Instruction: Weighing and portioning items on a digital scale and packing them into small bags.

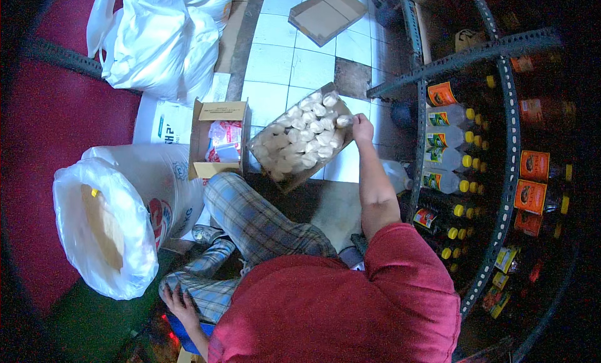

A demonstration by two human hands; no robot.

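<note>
In front of me lies a shallow cardboard tray (304, 177) with many small, clear plastic bags (310, 133) of white contents. At the tray's right edge, my right hand (363, 128) has its fingers closed on one small bag (345, 121), which overlaps the rim. My left hand (178, 303) rests on my left knee, fingers apart and holding nothing. Left of the tray stands an open cardboard box (220, 110), with red-and-white printed plastic packaging (227, 140) inside. A large sack (105, 222) with a clear liner gapes beside my leg; a tan object with a yellow part shows inside.
White plastic bags (159, 39) are piled at the upper left. Another shallow cardboard tray (327, 15) lies on the tiled floor (310, 65). Metal shelving (509, 128) on the right holds rows of bottles (443, 147) with yellow caps. A plastic jug (396, 175) stands near my right forearm.
</note>
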